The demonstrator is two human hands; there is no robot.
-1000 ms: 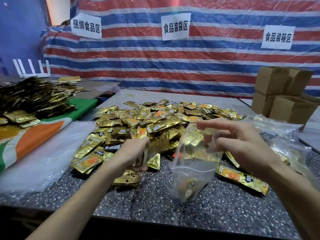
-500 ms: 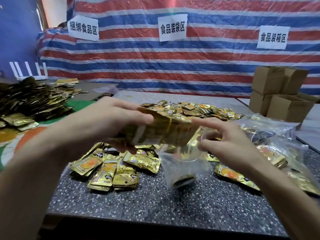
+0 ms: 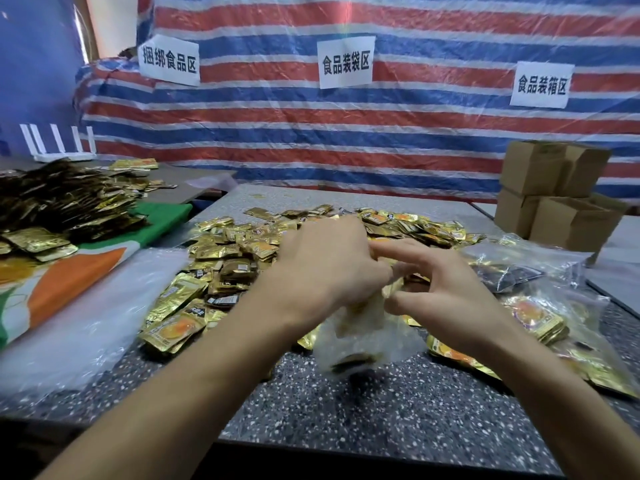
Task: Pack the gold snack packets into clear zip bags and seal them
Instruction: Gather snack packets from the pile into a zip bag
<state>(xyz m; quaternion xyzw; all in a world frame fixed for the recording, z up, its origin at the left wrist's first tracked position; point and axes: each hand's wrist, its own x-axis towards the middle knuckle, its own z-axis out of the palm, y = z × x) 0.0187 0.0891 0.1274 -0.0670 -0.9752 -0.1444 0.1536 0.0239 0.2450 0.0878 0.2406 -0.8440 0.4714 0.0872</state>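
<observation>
The left hand (image 3: 325,268) curls its fingers over the crinkly clear zip bag (image 3: 363,341) below, their hold hidden. The right hand (image 3: 443,296) pinches its mouth. Beyond the fingers, shiny gold snack packets (image 3: 239,258) heap on the speckled counter (image 3: 346,410) — filled bags (image 3: 540,313) lie right.

clear zip bag (image 3: 363,344) part-filled, gold snack packets (image 3: 239,251) heaped behind

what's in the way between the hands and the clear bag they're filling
Nothing visible. The left hand sits right over the mouth of the clear zip bag, fingers curled down, and the right hand pinches its rim. The pile of gold packets lies just behind, with nothing between. The bag is blurred.
</observation>
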